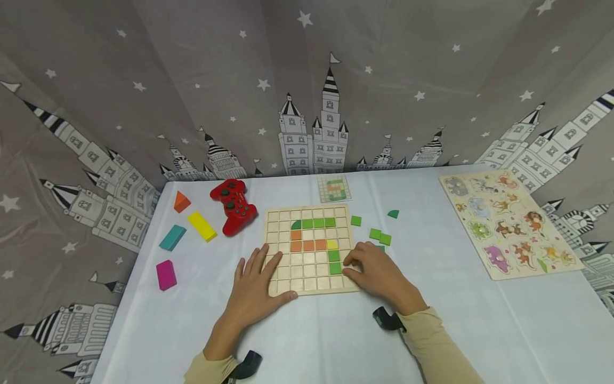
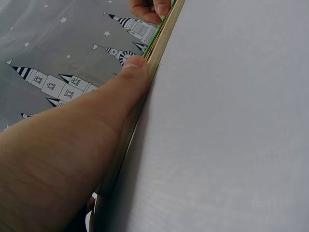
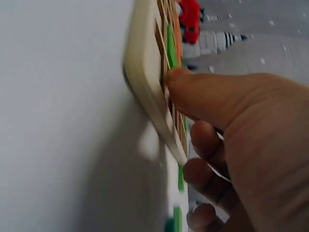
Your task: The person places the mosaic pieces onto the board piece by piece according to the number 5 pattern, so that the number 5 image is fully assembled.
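Observation:
A wooden grid board (image 1: pixel 278 272) lies on the table with green, orange and yellow tiles set in its squares. My left hand (image 1: pixel 256 288) rests spread at its lower left corner, fingers over the left edge and thumb on the near edge. In the left wrist view, the thumb (image 2: pixel 135 65) presses the board's rim. At the board's right side is my right hand (image 1: pixel 376 272), fingers bent, thumb and index tips apart beside the lowest green tile (image 1: pixel 334 268). The right wrist view shows the right thumb (image 3: pixel 207 92) touching the grid, with nothing visible between thumb and fingers.
Loose green tiles (image 1: pixel 375 233) and a dark green quarter-round (image 1: pixel 393 214) lie right of the board. Behind it is a small pattern card (image 1: pixel 334 189). A red game controller (image 1: pixel 233 207) and several coloured blocks (image 1: pixel 202 226) sit left; an animal puzzle (image 1: pixel 508 224) lies right.

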Action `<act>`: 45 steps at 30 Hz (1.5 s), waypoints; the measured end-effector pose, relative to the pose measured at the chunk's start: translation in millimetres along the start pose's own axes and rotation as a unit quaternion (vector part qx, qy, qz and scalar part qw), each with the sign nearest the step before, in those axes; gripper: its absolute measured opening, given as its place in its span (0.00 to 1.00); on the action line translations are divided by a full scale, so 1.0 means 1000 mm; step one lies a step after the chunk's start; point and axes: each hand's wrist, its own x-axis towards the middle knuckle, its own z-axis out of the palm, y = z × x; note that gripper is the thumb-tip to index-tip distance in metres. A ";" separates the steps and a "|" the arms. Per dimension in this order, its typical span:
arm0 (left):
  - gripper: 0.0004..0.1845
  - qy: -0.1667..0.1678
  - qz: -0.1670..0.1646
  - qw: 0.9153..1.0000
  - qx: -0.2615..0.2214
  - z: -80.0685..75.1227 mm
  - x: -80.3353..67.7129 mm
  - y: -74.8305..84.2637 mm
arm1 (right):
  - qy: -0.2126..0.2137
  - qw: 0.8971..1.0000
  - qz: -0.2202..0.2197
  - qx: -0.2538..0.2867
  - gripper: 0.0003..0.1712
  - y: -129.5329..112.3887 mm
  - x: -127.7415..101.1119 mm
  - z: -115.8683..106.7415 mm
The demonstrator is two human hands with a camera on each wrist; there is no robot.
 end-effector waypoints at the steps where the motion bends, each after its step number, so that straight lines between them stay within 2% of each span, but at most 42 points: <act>1: 0.54 -0.001 -0.001 1.000 0.000 0.000 0.000 0.000 | -0.002 1.000 0.002 0.000 0.09 0.004 -0.001 -0.003; 3: 0.54 -0.002 -0.002 1.000 0.000 0.000 -0.001 0.000 | -0.006 1.000 0.016 0.005 0.09 0.013 -0.002 -0.010; 10: 0.54 0.000 0.001 1.000 -0.004 -0.001 0.000 0.000 | 0.006 0.994 0.110 -0.003 0.13 0.052 -0.011 -0.036; 13: 0.54 -0.001 -0.001 1.000 -0.004 -0.001 0.000 0.000 | 0.005 0.993 0.116 -0.002 0.14 0.058 -0.011 -0.039; 20: 0.54 -0.008 -0.002 1.000 -0.002 -0.001 0.002 0.000 | 0.024 0.995 0.100 0.000 0.05 0.060 -0.013 -0.041; 26: 0.54 -0.009 -0.004 1.000 -0.002 -0.002 0.002 0.000 | 0.023 0.992 0.124 -0.002 0.17 0.062 -0.011 -0.035; 29: 0.54 -0.010 -0.006 1.000 -0.004 -0.002 0.001 0.000 | 0.018 0.992 0.129 -0.002 0.20 0.061 -0.008 -0.029; 40: 0.55 -0.012 -0.010 1.000 -0.003 -0.001 0.000 0.000 | 0.031 0.996 0.076 0.027 0.13 0.054 -0.006 -0.020; 45: 0.54 -0.011 -0.007 1.000 0.000 -0.002 0.000 0.001 | 0.024 0.999 0.021 0.038 0.13 0.037 -0.007 -0.015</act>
